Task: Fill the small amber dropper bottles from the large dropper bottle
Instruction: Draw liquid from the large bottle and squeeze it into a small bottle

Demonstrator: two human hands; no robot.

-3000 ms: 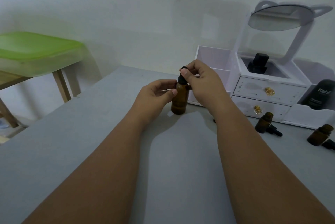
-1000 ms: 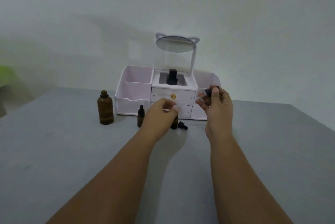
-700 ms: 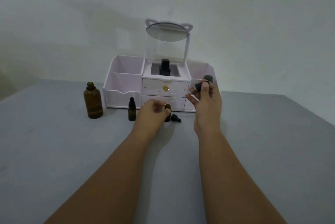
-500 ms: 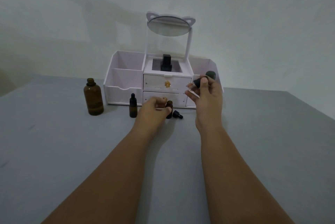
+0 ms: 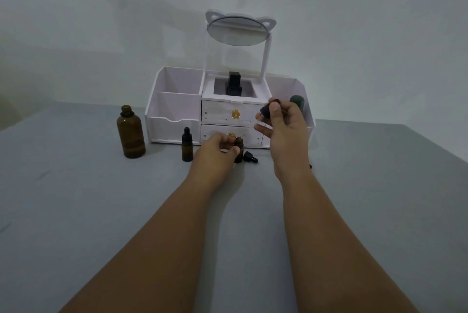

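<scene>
So the big amber bottle stands uncapped at far left on the grey table, no hands on it now, where three seconds back I had both hands on it working the dropper top. Next along is a small capped bottle, upright, just in front of the white organizer. My left hand is curled around an open small bottle on the table, thumb and fingers pinching it; half a second ago it was pretty much the same. Most of that bottle sits behind my fingers, so can't tell how full it is. A loose little dropper cap lies just right of it. My right hand is up above, fingers closed on the big dropper by its black bulb. The glass tube is super faint against the drawers. There's a dark rounded thing peeking behind that hand, can't make it out.
</scene>
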